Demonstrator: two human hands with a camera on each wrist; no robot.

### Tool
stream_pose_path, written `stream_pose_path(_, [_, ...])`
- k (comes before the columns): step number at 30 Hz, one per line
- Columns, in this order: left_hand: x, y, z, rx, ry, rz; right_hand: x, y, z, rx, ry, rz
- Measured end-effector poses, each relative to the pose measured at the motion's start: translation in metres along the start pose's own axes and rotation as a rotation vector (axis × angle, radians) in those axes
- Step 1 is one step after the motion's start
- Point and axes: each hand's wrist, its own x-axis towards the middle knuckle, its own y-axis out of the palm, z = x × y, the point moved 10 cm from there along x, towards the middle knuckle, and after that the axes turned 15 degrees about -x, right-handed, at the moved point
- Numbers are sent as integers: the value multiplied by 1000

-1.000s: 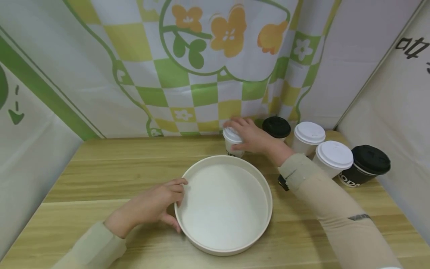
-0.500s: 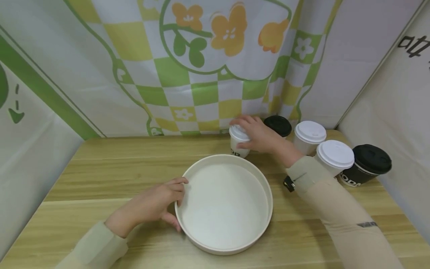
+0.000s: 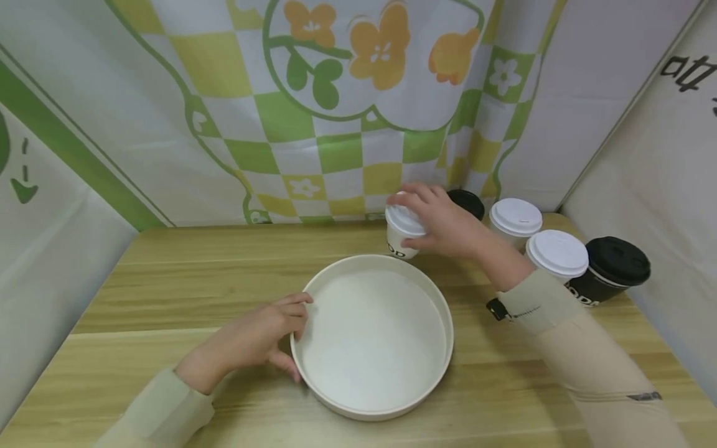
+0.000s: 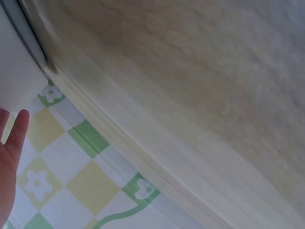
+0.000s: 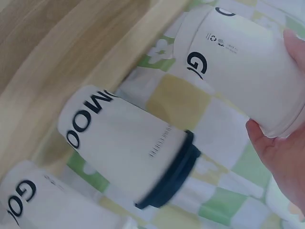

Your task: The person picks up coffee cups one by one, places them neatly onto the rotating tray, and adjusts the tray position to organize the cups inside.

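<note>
At the left, the person's left hand (image 3: pixel 252 339) holds the near-left side of a round, shallow, cream-coloured tray (image 3: pixel 372 336), fingers over the rim and thumb low against the outer wall. That light hold looks enough to steady the tray on the wood-grained table (image 3: pixel 185 274).

Just beyond the tray's far rim, slightly right of its middle, is a white cup with a white lid (image 3: pixel 399 241). The right hand (image 3: pixel 448 224) grips it from the right, fingers spread wide across the lid and thumb on the near side; whether its base touches the table, I cannot tell. With so much of the grip at the top, squeezing gently and keeping the cup upright seems wise, lest the lid slip.

Close to the right stands a white cup with a black lid (image 5: pixel 126 148), so the knuckles need care there. Farther right are two more white-lidded cups (image 3: pixel 556 254) and a black cup with a black lid (image 3: pixel 616 261).
</note>
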Motion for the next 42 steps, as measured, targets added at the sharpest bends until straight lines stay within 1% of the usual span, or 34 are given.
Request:
stream_pose_path(3, [-2, 0, -11, 129, 108, -17, -9, -8, 9, -35, -39, -25])
stream_pose_path(5, [-5, 0, -21, 223, 192, -46, -14, -13, 14, -53, -61, -39])
stream_pose_path(7, [-8, -1, -28, 283, 255, -77, -18, -18, 16, -70, -72, -51])
stream_pose_path(10, [-12, -1, -35, 321, 299, -98, -24, -26, 18, -70, -78, -74])
stream_pose_path(14, [-14, 0, -42, 363, 350, -104, -30, -34, 21, -44, -94, -94])
stream_pose_path(19, [-16, 1, -46, 405, 403, -97, -39, -39, 34, -25, -150, -113])
stream_pose_path(26, [-15, 6, -45, 393, 428, -55, -51, -39, 58, -21, -249, -141])
stream_pose_path(32, [-13, 5, -41, 320, 410, -58, -61, -28, 81, -1, -325, -113])
stream_pose_path(35, [-12, 3, -39, 267, 388, -64, -67, -22, 93, 8, -350, -88])
stream_pose_path(40, [-12, -1, -31, 151, 319, -73, -75, -14, 108, -1, -390, -53])
stream_pose_path(42, [-11, -2, -29, 118, 298, -69, -78, -13, 114, 6, -408, -49])
